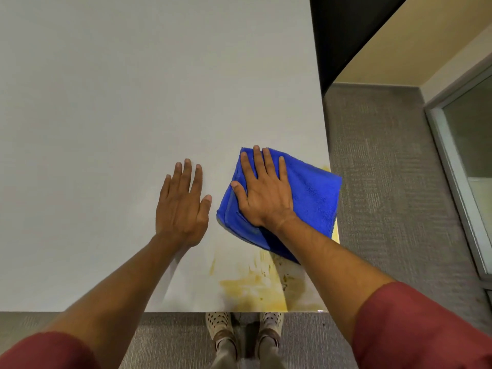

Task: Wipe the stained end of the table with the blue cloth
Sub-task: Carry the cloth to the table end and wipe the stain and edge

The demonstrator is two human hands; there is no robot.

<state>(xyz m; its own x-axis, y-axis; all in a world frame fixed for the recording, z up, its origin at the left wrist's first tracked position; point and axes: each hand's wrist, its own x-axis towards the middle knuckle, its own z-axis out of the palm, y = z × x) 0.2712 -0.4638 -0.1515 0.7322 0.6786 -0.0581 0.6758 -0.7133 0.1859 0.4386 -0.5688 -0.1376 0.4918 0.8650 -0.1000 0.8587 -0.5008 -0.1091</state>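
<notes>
A folded blue cloth [308,198] lies on the white table [106,129] near its right edge. My right hand [263,193] presses flat on the cloth's left half, fingers spread. My left hand [182,201] rests flat on the bare tabletop just left of the cloth, fingers apart, holding nothing. Yellow smeared stains [250,284] cover the near right corner of the table, below the cloth, and a thin yellow streak [336,233] runs along the right edge beside the cloth. My right forearm hides part of the stain.
The table's near edge runs just above my feet [245,331] on grey carpet [386,182]. Right of the table lie carpet, a cream wall [399,54] and a glass-panelled frame [463,169]. A dark panel [338,35] stands at the far right corner.
</notes>
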